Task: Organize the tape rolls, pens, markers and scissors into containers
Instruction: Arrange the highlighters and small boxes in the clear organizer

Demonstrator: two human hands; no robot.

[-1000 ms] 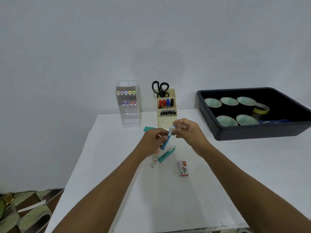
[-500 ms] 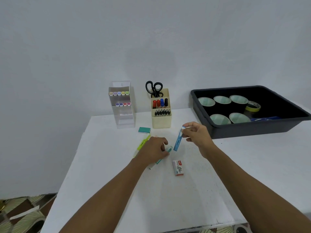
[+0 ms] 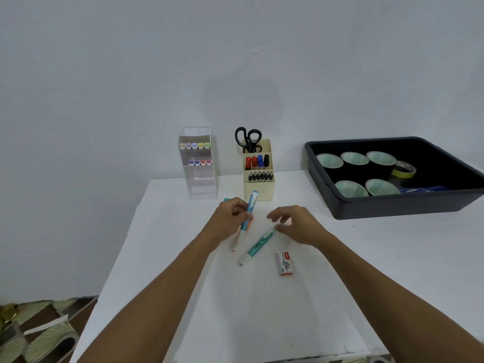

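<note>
As left hand [image 3: 230, 219] grips a blue marker [image 3: 251, 206], right hand [image 3: 299, 226] hovers slack over the white table [image 3: 262, 315].

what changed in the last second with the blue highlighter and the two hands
The blue highlighter passed from the right hand to the left hand, which now grips it. The right hand let go and is open by the teal highlighter; whether it touches is unclear. The teal highlighter, staples box, scissors and tape rolls stayed put.

Orange marker [image 3: 234, 243] half hidden behind left hand [image 3: 227, 222]
</note>
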